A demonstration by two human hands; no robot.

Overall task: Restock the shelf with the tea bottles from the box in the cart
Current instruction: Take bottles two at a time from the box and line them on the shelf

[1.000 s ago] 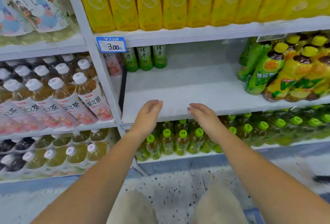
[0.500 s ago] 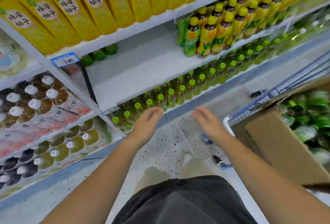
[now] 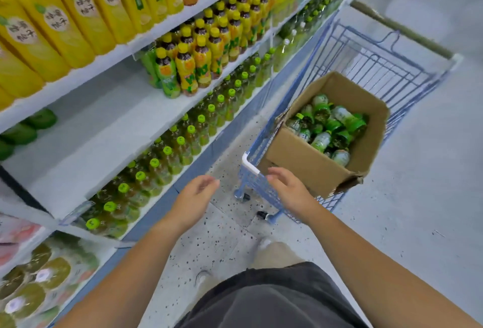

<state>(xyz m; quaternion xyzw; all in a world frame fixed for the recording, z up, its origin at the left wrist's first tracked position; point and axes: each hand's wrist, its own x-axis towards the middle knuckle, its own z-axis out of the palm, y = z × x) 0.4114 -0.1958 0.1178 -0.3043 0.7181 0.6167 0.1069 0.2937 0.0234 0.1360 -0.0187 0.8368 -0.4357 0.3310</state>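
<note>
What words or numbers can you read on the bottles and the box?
Nothing reads clearly.
Yellow bottles: Chinese characters on round labels, too blurred and tilted to read.
Tea bottles in the box: label print too small to read.
Cardboard of the box: no print shows.

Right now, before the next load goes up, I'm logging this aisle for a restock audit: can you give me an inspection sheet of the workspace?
Surface: middle shelf mostly bare; a few green bottles at its back left, yellow-capped bottles at its right.
Job's things: tea bottles lie jumbled in the open cardboard box, which sits in the blue cart.
Clutter: nothing seen.
Hands: left hand and right hand both open, holding nothing; the right one is by the cart's near corner.
Cables: nothing seen.
Surroundings: stocked shelves above and below; speckled floor.
</note>
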